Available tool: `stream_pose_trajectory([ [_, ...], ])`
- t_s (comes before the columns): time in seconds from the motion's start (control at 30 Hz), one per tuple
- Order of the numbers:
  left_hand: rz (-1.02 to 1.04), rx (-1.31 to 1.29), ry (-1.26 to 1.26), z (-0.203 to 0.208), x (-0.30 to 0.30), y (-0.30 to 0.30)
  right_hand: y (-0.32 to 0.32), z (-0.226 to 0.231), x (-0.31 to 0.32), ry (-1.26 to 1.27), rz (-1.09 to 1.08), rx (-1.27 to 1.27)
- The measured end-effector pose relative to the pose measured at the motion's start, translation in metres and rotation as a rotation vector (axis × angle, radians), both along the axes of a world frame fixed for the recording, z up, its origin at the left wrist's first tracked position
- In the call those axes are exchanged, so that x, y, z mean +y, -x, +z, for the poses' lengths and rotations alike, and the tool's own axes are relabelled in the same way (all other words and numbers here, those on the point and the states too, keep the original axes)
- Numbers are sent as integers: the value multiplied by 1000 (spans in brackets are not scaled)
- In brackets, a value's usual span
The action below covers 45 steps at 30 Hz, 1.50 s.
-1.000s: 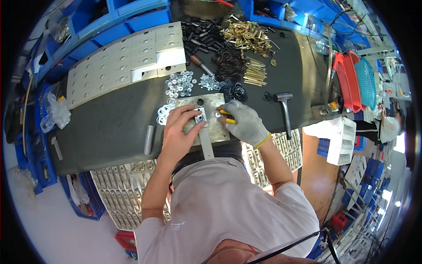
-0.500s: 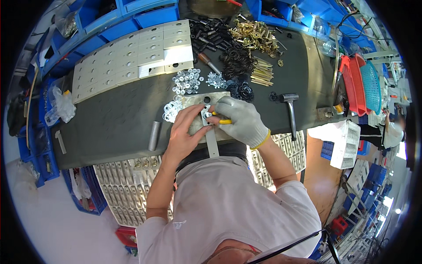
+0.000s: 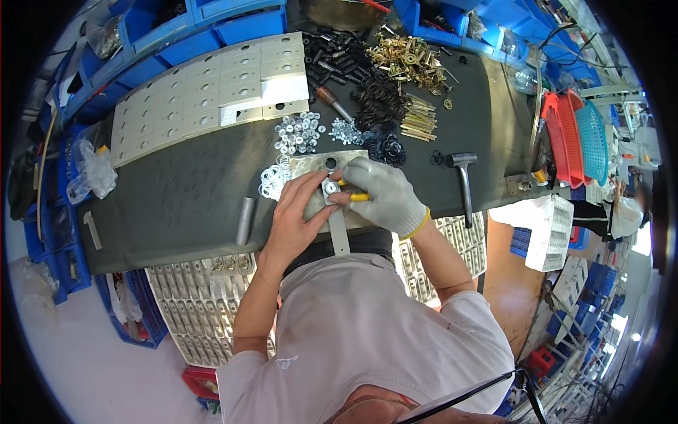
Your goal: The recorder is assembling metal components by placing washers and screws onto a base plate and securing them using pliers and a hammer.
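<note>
A long narrow metal plate [image 3: 339, 233] lies between my hands over a square metal block [image 3: 304, 166] with a round hole at its far end. On the plate sits a small round silver part [image 3: 331, 188]. My bare left hand [image 3: 295, 210] holds the plate's left side, thumb and fingers around it. My right hand [image 3: 381, 191], in a grey-white knitted glove with bare fingertips, is closed round a tool with two yellow handles [image 3: 359, 197]; its jaws are hidden. Its fingertips touch the plate beside the silver part.
Beyond my hands lie piles of silver bushings [image 3: 298, 133], flat rings [image 3: 274, 178], black springs [image 3: 381, 102] and brass pins [image 3: 420, 118]. A hammer [image 3: 466, 187] is at right, a metal rod [image 3: 246, 220] at left. Pale plates [image 3: 201, 92] cover the far left; blue bins [image 3: 247, 27] line the back.
The silver part now sits squarely on the plate, where shiny rings and a dark opening showed before. My right fingers have shifted slightly. Both hands stay at the plate.
</note>
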<state>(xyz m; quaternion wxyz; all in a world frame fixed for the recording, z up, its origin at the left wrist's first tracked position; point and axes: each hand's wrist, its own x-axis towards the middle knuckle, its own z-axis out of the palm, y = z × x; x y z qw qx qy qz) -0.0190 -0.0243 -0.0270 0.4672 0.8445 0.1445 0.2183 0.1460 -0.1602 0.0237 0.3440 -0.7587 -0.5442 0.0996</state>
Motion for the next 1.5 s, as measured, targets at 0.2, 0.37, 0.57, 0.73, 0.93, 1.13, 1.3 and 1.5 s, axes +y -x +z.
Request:
stream_pose_trajectory([
  [0.2,-45,62,97,27,6,-1,-59,-26,43,147,-183,-164],
  [0.37,123,65,185,31,27,-27,-74,-32,80,545,-151,-307],
  [0.57,163,55,-307,7,44,-83,-77,-45,87,423,-67,-382],
  [0.73,66,133,-434,-12,53,-103,-79,-33,82,449,-45,-316],
  [0.93,-69,120,-475,-18,64,-114,-84,-32,64,371,-90,-249],
  [1.13,23,39,-389,2,74,-94,-84,-32,76,292,-60,-249],
  [1.3,227,141,155,19,79,-20,-87,-45,95,326,7,-304],
  [1.5,211,141,406,16,55,12,-74,-47,107,446,-12,-303],
])
